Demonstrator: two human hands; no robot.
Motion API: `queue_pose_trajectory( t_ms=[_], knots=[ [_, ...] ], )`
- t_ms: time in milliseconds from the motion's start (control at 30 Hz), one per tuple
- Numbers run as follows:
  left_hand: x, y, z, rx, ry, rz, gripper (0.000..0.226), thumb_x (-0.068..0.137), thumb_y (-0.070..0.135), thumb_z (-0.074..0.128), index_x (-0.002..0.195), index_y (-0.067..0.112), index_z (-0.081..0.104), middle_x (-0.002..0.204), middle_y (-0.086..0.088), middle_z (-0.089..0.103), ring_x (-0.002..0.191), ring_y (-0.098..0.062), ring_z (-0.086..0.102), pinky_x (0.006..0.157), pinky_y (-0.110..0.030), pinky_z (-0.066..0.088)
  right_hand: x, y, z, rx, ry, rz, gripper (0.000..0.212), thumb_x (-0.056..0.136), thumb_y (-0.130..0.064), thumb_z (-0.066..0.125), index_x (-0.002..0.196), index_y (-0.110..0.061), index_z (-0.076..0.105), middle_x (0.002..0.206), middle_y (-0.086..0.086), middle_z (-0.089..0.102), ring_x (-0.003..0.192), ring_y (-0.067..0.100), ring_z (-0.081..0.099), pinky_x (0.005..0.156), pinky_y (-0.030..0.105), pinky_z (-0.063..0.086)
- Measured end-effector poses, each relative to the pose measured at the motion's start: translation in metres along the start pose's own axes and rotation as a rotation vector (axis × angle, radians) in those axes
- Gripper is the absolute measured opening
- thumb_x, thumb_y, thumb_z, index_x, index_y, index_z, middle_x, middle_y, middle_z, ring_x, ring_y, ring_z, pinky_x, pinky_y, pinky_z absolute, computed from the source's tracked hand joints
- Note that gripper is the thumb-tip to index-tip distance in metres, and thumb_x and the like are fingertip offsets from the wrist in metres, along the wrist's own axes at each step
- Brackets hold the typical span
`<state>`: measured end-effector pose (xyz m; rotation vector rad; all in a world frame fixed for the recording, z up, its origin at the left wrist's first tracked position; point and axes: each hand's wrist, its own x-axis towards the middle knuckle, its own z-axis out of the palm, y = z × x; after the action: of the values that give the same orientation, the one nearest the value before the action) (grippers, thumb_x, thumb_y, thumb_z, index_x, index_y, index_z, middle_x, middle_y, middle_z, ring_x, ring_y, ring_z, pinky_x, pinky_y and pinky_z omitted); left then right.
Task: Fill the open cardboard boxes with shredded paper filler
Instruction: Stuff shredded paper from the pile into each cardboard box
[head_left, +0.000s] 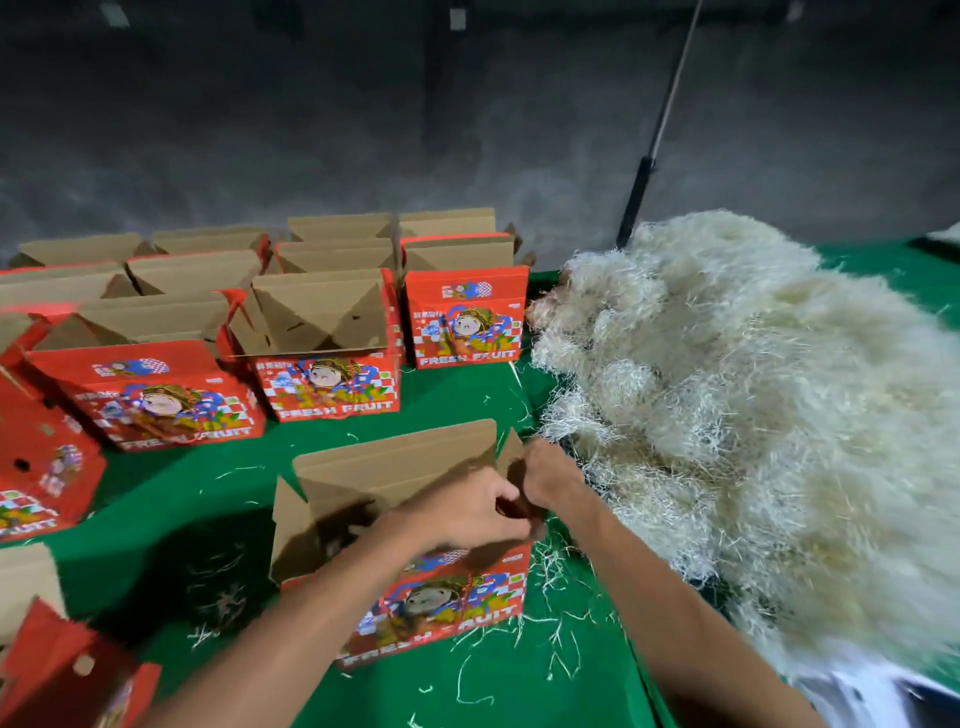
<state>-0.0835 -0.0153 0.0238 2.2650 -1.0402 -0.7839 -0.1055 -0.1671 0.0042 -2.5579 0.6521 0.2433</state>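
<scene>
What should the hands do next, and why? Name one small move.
Probably send the right hand sideways into the shredded paper pile for a clump. Both hands sit at the nearest box's right flap, the left hand steadying it, and the box looks unfilled.

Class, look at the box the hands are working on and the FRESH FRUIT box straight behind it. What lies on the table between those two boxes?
In the head view, only green table cover with a few stray paper shreds lies between the near box and the box behind.
</scene>
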Motion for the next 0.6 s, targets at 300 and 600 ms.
queue_pose_trajectory(
  t_ms=[300,600],
  knots=[
    [0.036,0.012,0.074,-0.012,0.016,-0.223,0.041,0.089,0.057,0.038,0.08,0.02,0.053,0.077,0.012,0.055,0.059,-0.009,0.056,0.053,-0.028,0.039,0.004,0.066,-0.018,0.203,0.003,-0.001,0.031,0.095,-0.03,0.052,0.07,-0.014,0.058,0.061,-0.003,0.058,0.051,0.011,0.057,0.047,0.022,0.047],
    [0.051,0.006,0.116,0.431,0.314,-0.187,0.046,0.099,0.048,0.036,0.093,0.014,0.066,0.1,-0.015,0.069,0.091,-0.037,0.066,0.081,-0.04,0.051,0.026,0.094,-0.015,0.404,-0.132,-0.014,0.023,0.098,-0.019,0.053,0.084,-0.003,0.061,0.073,0.002,0.058,0.069,0.019,0.059,0.061,0.023,0.048]
  ],
)
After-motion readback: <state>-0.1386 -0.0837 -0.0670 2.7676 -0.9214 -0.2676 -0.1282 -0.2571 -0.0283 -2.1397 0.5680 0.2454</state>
